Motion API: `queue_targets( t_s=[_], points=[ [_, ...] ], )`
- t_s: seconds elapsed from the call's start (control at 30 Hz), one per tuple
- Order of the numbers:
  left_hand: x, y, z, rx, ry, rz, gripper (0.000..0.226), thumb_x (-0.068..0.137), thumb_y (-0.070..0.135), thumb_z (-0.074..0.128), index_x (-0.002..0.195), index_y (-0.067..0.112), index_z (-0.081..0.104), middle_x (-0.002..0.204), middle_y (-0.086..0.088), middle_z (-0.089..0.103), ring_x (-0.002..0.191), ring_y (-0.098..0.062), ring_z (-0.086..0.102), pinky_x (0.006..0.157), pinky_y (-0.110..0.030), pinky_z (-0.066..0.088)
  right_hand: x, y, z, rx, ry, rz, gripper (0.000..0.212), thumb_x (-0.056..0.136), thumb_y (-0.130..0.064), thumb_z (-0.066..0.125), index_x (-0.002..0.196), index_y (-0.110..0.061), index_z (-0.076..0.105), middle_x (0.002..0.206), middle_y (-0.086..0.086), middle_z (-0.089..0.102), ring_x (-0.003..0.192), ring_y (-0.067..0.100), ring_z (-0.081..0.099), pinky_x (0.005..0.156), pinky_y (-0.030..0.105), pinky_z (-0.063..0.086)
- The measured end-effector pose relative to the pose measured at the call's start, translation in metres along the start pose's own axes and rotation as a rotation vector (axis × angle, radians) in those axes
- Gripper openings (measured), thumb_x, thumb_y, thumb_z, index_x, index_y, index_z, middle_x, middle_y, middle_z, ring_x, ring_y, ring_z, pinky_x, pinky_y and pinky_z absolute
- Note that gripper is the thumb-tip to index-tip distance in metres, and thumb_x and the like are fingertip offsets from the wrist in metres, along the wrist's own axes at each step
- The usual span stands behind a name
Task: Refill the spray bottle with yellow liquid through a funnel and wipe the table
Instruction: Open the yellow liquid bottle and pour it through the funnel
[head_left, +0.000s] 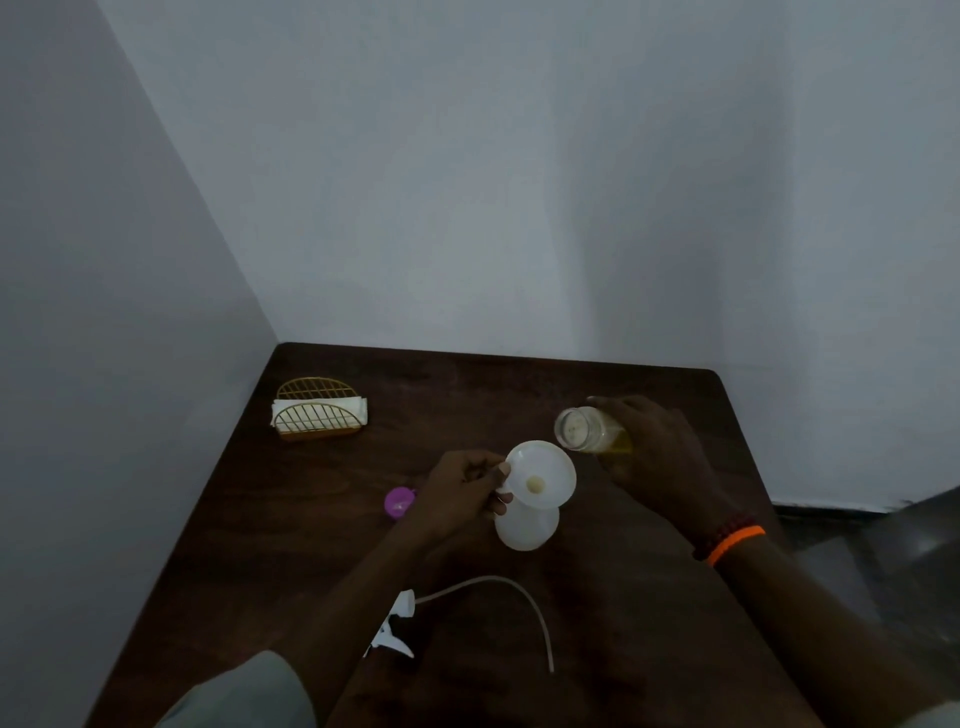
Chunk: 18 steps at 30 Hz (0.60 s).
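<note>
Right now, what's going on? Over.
Left hand steadies funnel on bottle. Right hand tips jar toward funnel. Nothing blocking.

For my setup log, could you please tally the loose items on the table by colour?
White: 3 - funnel, spray bottle, trigger sprayer head with tube
Purple: 1 - cap
Gold: 1 - napkin holder
Clear with yellow liquid: 1 - jar
Total: 6

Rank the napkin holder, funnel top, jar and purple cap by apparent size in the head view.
1. Napkin holder
2. Funnel top, close behind
3. Jar, partly hidden by the right hand
4. Purple cap
</note>
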<state>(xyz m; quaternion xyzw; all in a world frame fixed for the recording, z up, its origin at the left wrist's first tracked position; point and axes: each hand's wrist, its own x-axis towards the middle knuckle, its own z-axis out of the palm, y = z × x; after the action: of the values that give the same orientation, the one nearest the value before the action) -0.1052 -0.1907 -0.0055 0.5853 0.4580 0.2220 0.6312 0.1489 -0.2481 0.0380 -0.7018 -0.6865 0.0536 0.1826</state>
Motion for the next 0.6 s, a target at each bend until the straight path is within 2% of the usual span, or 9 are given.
queue_targets(
  t_s=[0.2, 0.4, 0.6],
  points=[
    [-0.0015, 0.0014, 0.0015, -0.002, -0.007, 0.000, 0.019, 0.099, 0.020, 0.057, 0.108, 0.009, 0.070, 0.083, -0.008, 0.074, 0.071, -0.018, 0.069, 0.068, -0.031, 0.059, -0.0003, -0.0040, 0.0036, -0.084, 0.017, -0.056, 0.071, 0.075, -0.024, 0.081, 0.140, -0.025, 0.052, 0.128, 0.004, 0.060, 0.114, 0.024, 0.057, 0.099, 0.042, 0.041],
    [-0.0001, -0.0008, 0.0018, -0.008, -0.008, 0.004, 0.021, 0.098, 0.022, 0.058, 0.109, 0.009, 0.070, 0.083, -0.008, 0.074, 0.070, -0.018, 0.069, 0.070, -0.034, 0.059, 0.0011, -0.0051, 0.0053, -0.139, 0.046, -0.103, 0.072, 0.073, -0.022, 0.083, 0.138, -0.024, 0.053, 0.124, 0.006, 0.062, 0.112, 0.026, 0.059, 0.098, 0.048, 0.046],
    [0.0000, -0.0015, 0.0008, -0.016, -0.005, 0.007, 0.018, 0.098, 0.021, 0.058, 0.107, 0.012, 0.071, 0.084, -0.009, 0.075, 0.075, -0.023, 0.070, 0.069, -0.034, 0.059, 0.0017, -0.0022, 0.0087, -0.200, 0.045, -0.124, 0.075, 0.071, -0.022, 0.083, 0.139, -0.026, 0.051, 0.124, 0.004, 0.061, 0.112, 0.024, 0.059, 0.101, 0.050, 0.043]
  ],
)
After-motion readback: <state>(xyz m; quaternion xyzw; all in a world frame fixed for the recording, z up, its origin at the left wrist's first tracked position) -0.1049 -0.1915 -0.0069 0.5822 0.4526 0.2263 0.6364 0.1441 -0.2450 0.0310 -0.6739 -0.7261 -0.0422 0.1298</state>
